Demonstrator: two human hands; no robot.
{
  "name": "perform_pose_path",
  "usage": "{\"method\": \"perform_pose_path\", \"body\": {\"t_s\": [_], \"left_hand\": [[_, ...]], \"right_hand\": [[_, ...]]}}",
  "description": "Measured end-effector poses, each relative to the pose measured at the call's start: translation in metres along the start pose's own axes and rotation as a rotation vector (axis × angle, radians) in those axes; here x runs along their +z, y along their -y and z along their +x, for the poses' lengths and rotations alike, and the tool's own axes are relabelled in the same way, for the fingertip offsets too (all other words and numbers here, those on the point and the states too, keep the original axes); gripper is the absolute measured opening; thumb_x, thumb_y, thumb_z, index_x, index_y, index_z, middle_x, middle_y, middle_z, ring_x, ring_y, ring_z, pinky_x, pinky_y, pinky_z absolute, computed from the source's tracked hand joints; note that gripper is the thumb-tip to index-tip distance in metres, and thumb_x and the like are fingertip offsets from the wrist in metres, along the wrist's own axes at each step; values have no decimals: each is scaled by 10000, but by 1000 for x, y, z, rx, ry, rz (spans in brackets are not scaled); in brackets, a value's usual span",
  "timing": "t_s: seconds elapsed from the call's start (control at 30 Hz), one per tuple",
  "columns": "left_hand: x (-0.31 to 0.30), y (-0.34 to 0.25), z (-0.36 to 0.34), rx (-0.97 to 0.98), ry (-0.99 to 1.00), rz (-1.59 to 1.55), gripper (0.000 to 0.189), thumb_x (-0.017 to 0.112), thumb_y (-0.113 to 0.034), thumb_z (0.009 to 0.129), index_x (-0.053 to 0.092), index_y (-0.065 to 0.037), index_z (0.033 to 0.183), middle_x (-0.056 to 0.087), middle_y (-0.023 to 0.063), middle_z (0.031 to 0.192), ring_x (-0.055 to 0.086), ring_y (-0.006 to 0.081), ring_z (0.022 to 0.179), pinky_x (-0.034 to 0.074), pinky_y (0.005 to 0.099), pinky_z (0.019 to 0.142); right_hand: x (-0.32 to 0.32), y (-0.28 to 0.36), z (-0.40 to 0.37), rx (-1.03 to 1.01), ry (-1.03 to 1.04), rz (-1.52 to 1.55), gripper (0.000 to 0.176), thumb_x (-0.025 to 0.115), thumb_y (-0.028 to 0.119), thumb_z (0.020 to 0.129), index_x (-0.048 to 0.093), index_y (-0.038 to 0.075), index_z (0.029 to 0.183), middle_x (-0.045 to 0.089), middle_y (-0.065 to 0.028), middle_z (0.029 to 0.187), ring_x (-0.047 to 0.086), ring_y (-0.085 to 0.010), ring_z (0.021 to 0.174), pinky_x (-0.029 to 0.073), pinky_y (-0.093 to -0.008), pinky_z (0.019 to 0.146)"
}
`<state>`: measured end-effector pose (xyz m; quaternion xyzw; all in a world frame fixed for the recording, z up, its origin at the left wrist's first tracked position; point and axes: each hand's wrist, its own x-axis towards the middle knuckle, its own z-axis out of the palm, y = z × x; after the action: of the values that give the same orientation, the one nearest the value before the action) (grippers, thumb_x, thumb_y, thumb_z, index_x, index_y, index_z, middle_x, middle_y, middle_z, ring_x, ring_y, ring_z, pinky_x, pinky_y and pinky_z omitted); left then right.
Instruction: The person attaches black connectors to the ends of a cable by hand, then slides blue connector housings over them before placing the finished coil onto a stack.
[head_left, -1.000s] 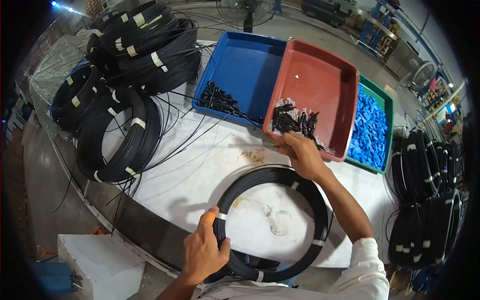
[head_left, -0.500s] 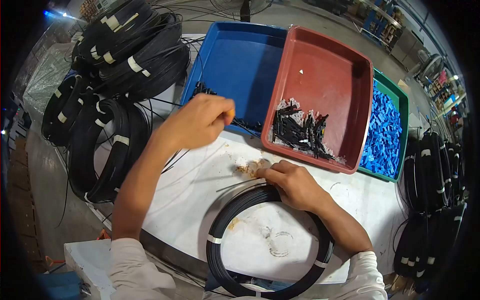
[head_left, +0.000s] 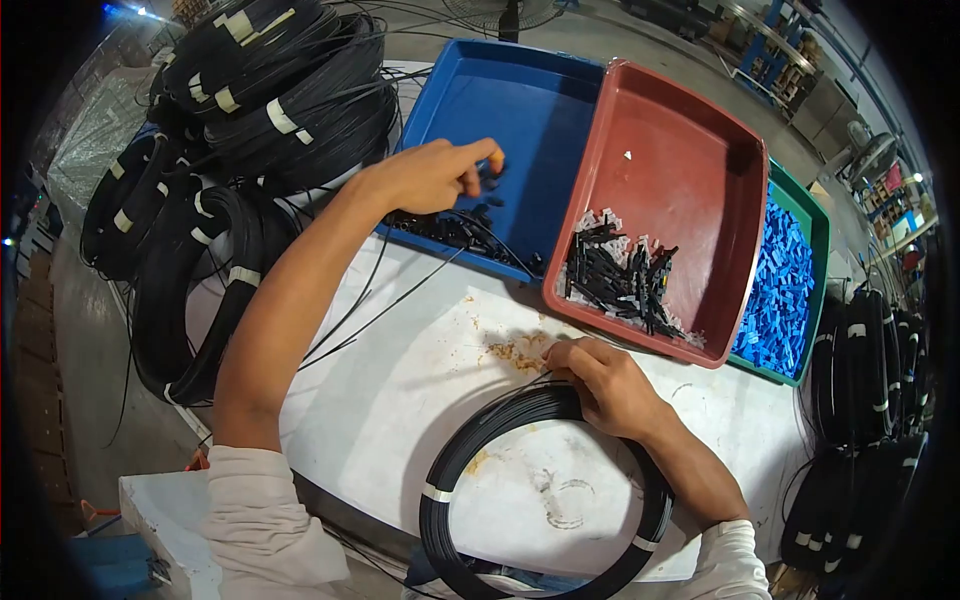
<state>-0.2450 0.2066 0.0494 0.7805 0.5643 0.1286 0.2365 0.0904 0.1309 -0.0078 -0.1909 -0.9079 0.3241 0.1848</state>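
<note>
My left hand (head_left: 430,178) is over the near left part of the blue tray (head_left: 530,110), with its fingers apart. Small dark pieces, blurred, show just beneath the fingertips and seem to be in the air. Black connector-like parts (head_left: 455,232) lie along that tray's near edge. On the white table, my right hand (head_left: 610,385) is closed on the top of a coil of black cable (head_left: 440,470), thumb and finger pinched near the loose cable ends. White tape bands wrap the coil, whose lower part overhangs the table's near edge.
A red tray (head_left: 705,150) holds black and clear parts (head_left: 620,270). Beyond it, a green tray (head_left: 822,250) contains blue pieces (head_left: 775,290). Taped black cable coils (head_left: 290,130) are piled at the left; more coils (head_left: 850,370) hang at the right. Yellowish debris (head_left: 518,355) dots the table.
My left hand has moved up and right from the blue tray's near edge to over its inside, and its fingers have opened. My right hand stays on the coil.
</note>
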Motion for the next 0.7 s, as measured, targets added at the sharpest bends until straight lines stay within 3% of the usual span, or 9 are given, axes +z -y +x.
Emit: {"method": "perform_pose_path", "body": {"t_s": [0.03,0.2,0.27,0.3,0.4,0.53,0.63,0.7], "left_hand": [[2,2,3,51,-37,-46,532,422,176,789,486,-61,1262,715,182,1012,694,306,1002,536,390,873],[-4,12,10,243,-223,-70,378,457,146,823,576,-26,1138,709,163,1014,694,275,980,543,364,867],[-11,17,7,108,-178,50,382,485,146,801,617,-30,1114,704,153,994,695,262,945,541,386,796],[-13,15,3,47,-179,106,331,540,110,770,653,-45,1040,711,126,883,699,276,856,539,394,750],[-18,10,-10,-98,-57,336,297,600,79,710,672,-60,963,701,106,776,687,299,782,532,403,715],[-19,15,-10,-113,-2,549,303,629,75,656,675,-64,921,694,94,739,677,312,757,527,410,696],[-15,14,-6,-145,25,426,248,583,113,732,642,-31,924,692,110,797,670,310,771,508,392,703],[-7,19,-3,31,-184,334,228,595,101,754,653,-29,932,698,107,810,676,296,768,515,376,703]], "right_hand": [[0,0,1,-16,-6,-17,344,630,-134,733,596,22,1037,653,-141,1003,651,-359,905,548,-413,789],[-1,1,3,-65,-47,-23,323,675,-96,747,601,34,1034,653,-134,990,648,-346,899,536,-411,773],[-4,3,5,-142,-59,-108,312,704,-68,746,603,42,1020,646,-135,1014,640,-340,923,531,-410,785],[-4,2,5,-139,-61,-107,312,704,-68,746,603,42,1020,646,-135,1014,640,-340,923,531,-410,785],[-4,-1,5,-74,-35,-112,314,690,-86,741,602,44,1013,628,-144,1090,632,-336,944,527,-410,806],[-1,1,7,-84,-90,59,388,648,-132,715,593,47,1054,599,-152,1177,634,-344,1003,537,-411,826],[-3,-1,6,-95,-63,59,478,654,-113,692,582,61,1131,585,-154,1223,626,-361,1048,540,-419,856],[-4,-3,6,-111,-32,8,543,681,-62,693,589,88,1206,595,-149,1239,630,-369,1051,541,-430,864]]}}
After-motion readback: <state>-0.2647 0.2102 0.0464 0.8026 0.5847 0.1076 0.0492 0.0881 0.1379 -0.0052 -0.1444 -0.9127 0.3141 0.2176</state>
